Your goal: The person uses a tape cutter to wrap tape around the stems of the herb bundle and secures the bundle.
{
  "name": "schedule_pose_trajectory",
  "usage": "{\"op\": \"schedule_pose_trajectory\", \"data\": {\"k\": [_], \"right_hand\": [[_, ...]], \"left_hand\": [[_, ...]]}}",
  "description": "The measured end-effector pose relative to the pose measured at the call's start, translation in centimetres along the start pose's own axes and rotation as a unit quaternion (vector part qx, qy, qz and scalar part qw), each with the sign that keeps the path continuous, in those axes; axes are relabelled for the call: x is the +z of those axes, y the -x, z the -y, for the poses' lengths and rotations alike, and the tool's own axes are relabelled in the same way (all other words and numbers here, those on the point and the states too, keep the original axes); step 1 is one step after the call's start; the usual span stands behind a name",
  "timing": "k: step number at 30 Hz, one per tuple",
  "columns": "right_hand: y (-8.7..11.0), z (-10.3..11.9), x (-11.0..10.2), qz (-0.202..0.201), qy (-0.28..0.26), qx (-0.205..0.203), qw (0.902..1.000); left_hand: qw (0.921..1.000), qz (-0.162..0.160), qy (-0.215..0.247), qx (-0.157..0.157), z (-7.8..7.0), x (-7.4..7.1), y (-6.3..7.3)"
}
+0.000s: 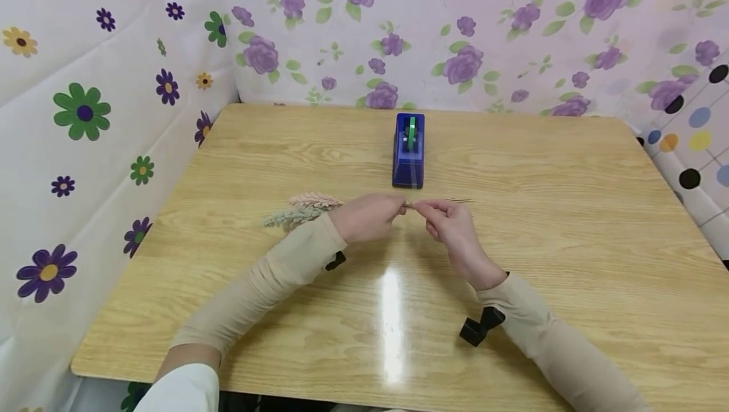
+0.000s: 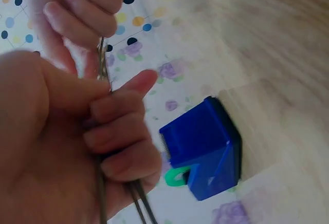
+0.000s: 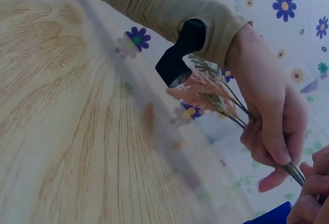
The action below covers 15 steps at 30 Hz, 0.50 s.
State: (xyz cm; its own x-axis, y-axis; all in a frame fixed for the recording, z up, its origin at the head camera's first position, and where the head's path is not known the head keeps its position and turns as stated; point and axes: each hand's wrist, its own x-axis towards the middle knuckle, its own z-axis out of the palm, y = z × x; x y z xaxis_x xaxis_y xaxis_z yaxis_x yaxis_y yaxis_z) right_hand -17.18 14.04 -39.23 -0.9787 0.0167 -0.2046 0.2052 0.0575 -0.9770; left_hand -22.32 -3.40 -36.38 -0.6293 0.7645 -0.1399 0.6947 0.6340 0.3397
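Observation:
A small bunch of artificial flower stems (image 3: 205,91), with fluffy pink and pale green heads, lies across both hands. My left hand (image 1: 371,217) grips the thin stems below the heads, its fingers curled round them in the left wrist view. Just to the right, my right hand (image 1: 455,235) pinches the same stems between thumb and fingers, close to the left hand. The bare stem ends (image 1: 460,200) stick out past the right hand. Whether a piece of tape lies between the fingers is too small to tell.
Beyond the hands stands a blue tape dispenser (image 1: 409,152) with a green roll core. The wooden table (image 1: 569,209) has flowered cloth (image 1: 319,13) behind it and along its left side. Black wrist cameras (image 1: 481,326) hang at the sleeves.

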Motion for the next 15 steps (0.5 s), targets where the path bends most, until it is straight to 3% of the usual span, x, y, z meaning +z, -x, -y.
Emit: {"op": "schedule_pose_trajectory", "data": {"k": [5, 10, 15], "right_hand": [[-0.3, -0.2, 0.2, 0.001, -0.008, -0.005, 1.0000], [-0.4, -0.6, 0.2, 0.000, -0.001, -0.009, 1.0000], [-0.5, -1.0, 0.1, -0.001, 0.011, -0.024, 0.9996]], "left_hand": [[0.9977, 0.017, 0.064, -0.008, 0.6, 0.0, -1.1], [0.9914, -0.009, 0.131, -0.009, 1.2, 0.1, -1.7], [0.9886, -0.039, 0.144, 0.016, 1.3, 0.3, -2.0]]}}
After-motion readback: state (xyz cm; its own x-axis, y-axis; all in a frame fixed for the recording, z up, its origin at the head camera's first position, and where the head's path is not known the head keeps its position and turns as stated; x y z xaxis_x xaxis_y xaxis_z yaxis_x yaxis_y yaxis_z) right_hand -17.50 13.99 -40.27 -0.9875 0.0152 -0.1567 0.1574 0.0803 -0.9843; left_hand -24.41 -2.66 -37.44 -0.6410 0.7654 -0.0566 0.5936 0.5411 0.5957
